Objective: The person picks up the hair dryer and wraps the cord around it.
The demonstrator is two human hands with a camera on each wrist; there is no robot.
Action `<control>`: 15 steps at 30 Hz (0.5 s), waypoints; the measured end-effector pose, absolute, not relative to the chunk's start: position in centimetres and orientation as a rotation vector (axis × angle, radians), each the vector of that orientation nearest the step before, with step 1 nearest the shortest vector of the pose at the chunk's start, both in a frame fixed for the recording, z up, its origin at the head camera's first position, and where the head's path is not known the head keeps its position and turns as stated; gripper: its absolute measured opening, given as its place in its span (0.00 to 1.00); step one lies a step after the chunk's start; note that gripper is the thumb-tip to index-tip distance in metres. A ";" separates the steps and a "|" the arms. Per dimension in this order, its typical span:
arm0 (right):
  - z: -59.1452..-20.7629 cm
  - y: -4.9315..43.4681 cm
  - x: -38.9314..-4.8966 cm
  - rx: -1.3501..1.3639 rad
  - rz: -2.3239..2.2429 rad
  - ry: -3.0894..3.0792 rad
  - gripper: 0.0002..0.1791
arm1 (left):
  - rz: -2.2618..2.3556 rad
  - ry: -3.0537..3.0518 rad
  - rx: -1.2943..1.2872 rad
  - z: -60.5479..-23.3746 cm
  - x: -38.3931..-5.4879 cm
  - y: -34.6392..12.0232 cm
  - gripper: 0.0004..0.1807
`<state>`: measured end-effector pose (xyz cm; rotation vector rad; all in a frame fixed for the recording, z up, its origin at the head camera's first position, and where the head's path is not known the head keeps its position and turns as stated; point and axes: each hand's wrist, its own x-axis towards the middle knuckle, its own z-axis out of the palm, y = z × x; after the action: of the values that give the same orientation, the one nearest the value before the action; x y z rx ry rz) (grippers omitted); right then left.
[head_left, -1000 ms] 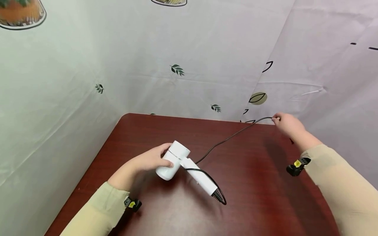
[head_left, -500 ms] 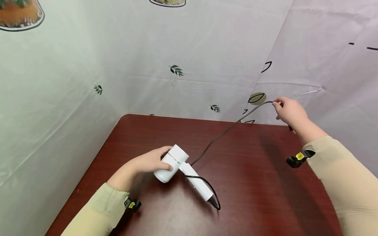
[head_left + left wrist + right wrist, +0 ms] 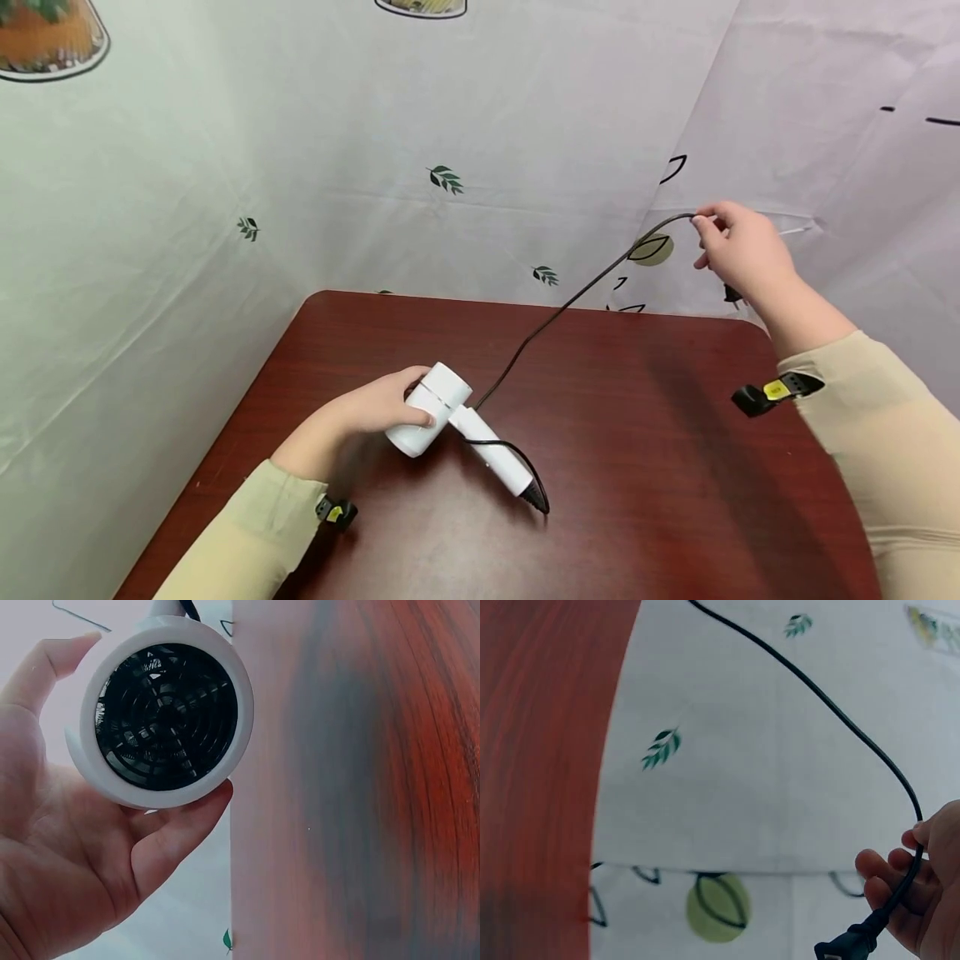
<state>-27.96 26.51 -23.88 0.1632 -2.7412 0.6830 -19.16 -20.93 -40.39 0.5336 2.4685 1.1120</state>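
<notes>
A white hair dryer [image 3: 491, 454] is over the dark red table, its handle angled toward the front right. My left hand [image 3: 378, 406] grips its barrel, thumb on the near side and fingers behind. The left wrist view faces the round black grille [image 3: 166, 716] at the barrel's end, with the hand curled about the white rim. My right hand [image 3: 746, 250], raised above the table's far right corner, pinches the black cord [image 3: 577, 296]. From there the cord slopes down to the dryer, and a loop of it crosses the handle. The plug [image 3: 847, 943] dangles below the right fingers.
The reddish-brown wooden table [image 3: 622, 467] has a rounded far left corner. Pale fabric walls [image 3: 360, 125] with leaf prints rise behind it and on both sides. A small black camera is strapped at each sleeve cuff.
My right hand has risen, lifting the cord higher and drawing it straighter. The dryer has shifted slightly left, still in my left hand.
</notes>
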 end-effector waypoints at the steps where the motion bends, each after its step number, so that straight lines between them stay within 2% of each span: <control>1: -23.6 26.3 -27.8 0.168 0.701 -2.729 0.26 | 1.108 2.477 0.525 -40.5 -19.3 -21.0 0.42; 15: -21.1 24.1 -24.6 0.238 0.806 -2.580 0.23 | 1.158 2.579 0.289 -41.8 -20.5 -21.8 0.44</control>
<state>-24.62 24.14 -21.14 0.2378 -2.5803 0.8060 -20.49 -21.75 -41.82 0.2888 2.5786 1.1580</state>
